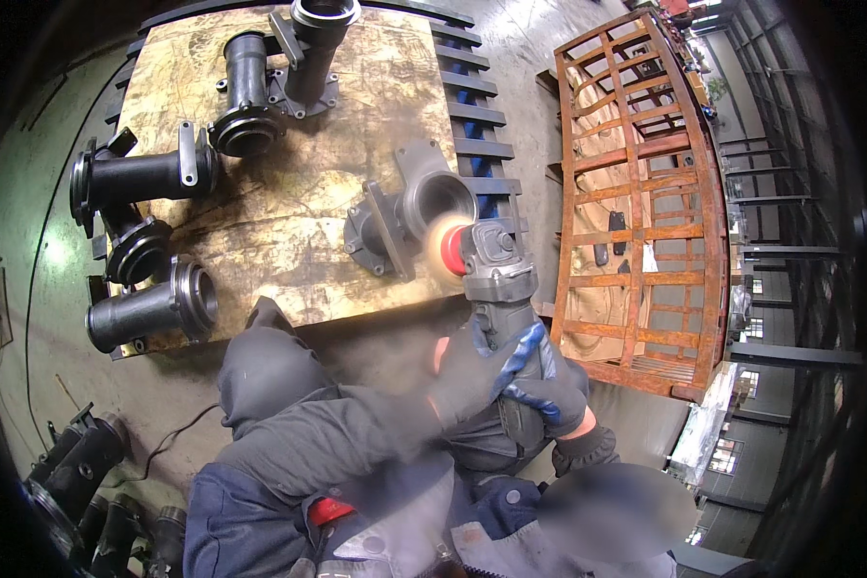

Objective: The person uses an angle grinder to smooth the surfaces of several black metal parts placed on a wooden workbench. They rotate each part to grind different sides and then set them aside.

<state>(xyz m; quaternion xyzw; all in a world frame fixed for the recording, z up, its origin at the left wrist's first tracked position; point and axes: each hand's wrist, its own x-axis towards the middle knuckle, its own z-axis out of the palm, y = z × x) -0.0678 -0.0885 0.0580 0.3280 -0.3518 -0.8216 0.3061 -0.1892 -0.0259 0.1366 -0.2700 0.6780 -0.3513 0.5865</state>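
Note:
Both my hands wear dark gloves with blue patches and are closed round the grey-black body of an angle grinder point(501, 279). My left hand point(477, 380) grips it from the left side, and my right hand point(561, 397) wraps it lower down, from the right. A red disc point(453, 250) on its head is blurred as if spinning. The disc is up against, or very near, the round open end of a dark grey metal pipe casting point(405, 214) with flanges and a flat bar. Neither hand touches the casting. Whether disc and metal meet, I cannot tell.
The casting lies on a worn wooden board point(289, 217) over dark slats point(477, 114). Several black flanged pipe castings point(140, 178) stand or lie along its left and far sides. More castings point(77, 462) are on the floor at lower left. A rusty metal crate point(636, 207) stands to the right.

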